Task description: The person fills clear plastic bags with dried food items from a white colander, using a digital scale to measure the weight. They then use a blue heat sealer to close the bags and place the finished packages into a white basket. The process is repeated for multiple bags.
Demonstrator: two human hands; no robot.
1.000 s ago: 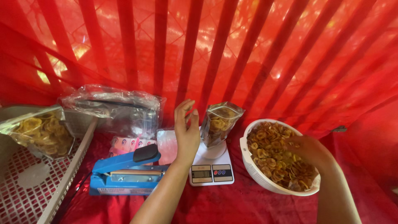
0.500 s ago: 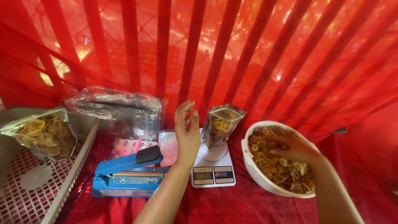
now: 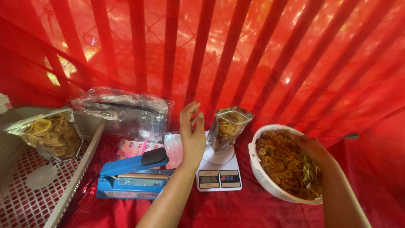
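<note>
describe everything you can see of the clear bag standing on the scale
The clear bag is a see-through plastic pouch, about half full of round yellow-brown chips. It stands upright, leaning a little, with its top open and crumpled, on the round white platform of the small white kitchen scale. The left hand is raised just beside it, fingers open; whether they touch the bag cannot be told. The white bowl of chips sits to its right, apart from it.

Red cloth (image 3: 253, 211) carries scale (image 3: 219, 175); blue sealer (image 3: 133, 175); white bowl (image 3: 263, 179); tray (image 3: 46, 198).
</note>
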